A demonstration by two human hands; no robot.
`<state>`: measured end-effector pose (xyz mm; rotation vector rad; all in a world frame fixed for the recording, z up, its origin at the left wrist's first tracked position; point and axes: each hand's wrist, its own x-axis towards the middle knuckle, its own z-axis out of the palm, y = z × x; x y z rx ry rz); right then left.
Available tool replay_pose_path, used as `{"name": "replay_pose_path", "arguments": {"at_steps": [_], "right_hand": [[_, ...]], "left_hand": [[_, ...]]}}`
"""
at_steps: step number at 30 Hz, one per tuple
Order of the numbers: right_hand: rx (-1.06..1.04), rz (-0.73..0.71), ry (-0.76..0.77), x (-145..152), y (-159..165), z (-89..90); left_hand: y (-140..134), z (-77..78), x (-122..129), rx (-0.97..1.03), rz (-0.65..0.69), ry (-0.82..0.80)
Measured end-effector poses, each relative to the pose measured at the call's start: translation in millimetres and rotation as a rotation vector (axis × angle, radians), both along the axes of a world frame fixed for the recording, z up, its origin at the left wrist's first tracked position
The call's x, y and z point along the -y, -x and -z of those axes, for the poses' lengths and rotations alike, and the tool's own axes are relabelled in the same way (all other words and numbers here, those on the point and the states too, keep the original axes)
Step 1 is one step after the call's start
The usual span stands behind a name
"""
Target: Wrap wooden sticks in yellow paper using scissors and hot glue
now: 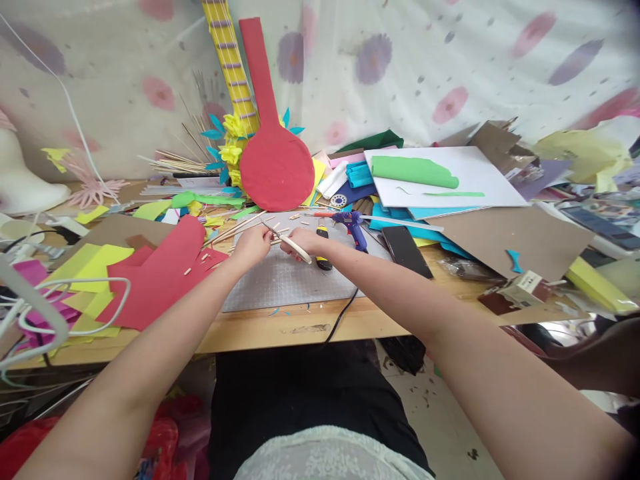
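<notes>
My right hand [303,243] is closed round a pair of scissors [297,249] with pale handles; the blades point left towards my other hand. My left hand [254,244] is closed in a pinch beside the blades, on what looks like a thin wooden stick [281,231]; the fingers partly hide it. Short cut stick pieces lie around both hands on the grey cutting mat [260,293]. Close to my right wrist is a yellow and black tool [323,248], and a blue glue gun [354,230] lies just past it.
A red banjo-shaped piece [277,167] stands at the back before a yellow strung neck [231,60]. Red sheets [155,280] lie left. A black phone [406,251], a white board [495,177] and brown card [520,233] lie right. A black cord [343,313] crosses the front edge.
</notes>
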<state>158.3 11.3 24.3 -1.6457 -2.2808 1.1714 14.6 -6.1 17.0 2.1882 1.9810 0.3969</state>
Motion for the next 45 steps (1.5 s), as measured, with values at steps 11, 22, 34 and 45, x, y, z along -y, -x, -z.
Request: {"name": "replay_pose_path", "arguments": {"at_steps": [11, 22, 34, 45], "right_hand": [[-0.252, 0.083, 0.166, -12.1, -6.8, 7.7], [-0.263, -0.111, 0.111, -12.0, -21.2, -1.9], [-0.322, -0.160, 0.148, -9.5, -15.8, -2.0], [-0.302, -0.116, 0.195, -7.4, -9.8, -6.2]], "left_hand": [[-0.3, -0.8, -4.2, 0.141, 0.034, -0.100], [0.0, -3.0, -0.9, 0.349, 0.155, -0.028], [2.1, 4.3, -1.6, 0.416, 0.138, -0.030], [-1.7, -0.3, 0.9, 0.359, 0.096, -0.045]]}}
